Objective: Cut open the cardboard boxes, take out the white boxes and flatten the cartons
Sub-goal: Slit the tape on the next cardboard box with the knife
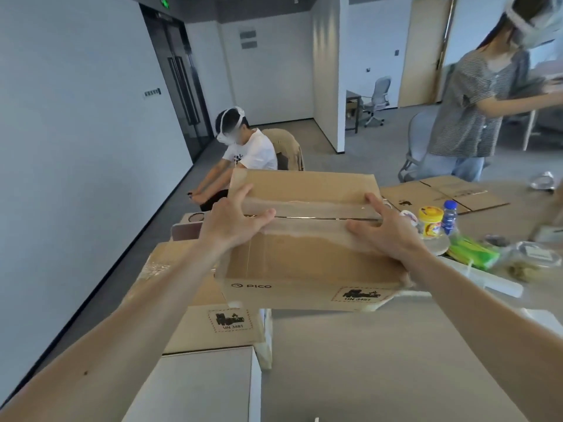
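Note:
A brown cardboard carton [307, 263] marked PICO stands on the grey table [380, 360] in front of me. Clear tape runs along its top seam, and a dark slit shows between the two top flaps. My left hand [234, 222] rests on the left end of the seam with fingers spread and straight, the thumb pointing along the slit. My right hand [382, 228] lies flat on the right end of the seam, fingers spread. A second carton [210, 315] with the same label sits lower at the left. A white box [201, 385] lies at the bottom left.
Flattened cardboard [441, 194] lies on the table's far right. A yellow jar [430, 222], a blue-capped bottle [449, 216], green packets [472, 255] and other clutter sit right of the carton. One person sits behind the carton; another stands at the far right.

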Motion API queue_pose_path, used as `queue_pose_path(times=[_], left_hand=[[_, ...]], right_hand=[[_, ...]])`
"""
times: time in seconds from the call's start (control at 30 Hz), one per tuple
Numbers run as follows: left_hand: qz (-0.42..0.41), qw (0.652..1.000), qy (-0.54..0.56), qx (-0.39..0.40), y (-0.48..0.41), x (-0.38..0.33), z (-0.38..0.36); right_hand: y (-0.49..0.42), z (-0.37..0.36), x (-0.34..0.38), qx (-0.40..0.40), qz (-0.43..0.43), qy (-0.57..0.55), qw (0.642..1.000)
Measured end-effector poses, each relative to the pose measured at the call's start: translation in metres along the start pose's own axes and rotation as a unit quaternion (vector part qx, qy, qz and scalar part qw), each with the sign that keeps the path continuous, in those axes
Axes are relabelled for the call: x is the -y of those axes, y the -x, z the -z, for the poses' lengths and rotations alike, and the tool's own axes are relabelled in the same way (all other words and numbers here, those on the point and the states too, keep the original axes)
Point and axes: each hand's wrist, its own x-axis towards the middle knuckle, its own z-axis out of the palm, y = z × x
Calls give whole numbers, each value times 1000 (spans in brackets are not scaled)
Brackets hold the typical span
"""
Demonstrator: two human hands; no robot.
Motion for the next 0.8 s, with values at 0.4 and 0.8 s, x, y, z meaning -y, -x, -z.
queue_pose_path(times=[0.4,0.8], left_hand=[[20,994,26,104,38,-55,-151],[144,963,47,221,72,-60,-305]], right_hand=[[25,44,-153,4,-94,33,995],[9,23,-296,96,-160,47,981]])
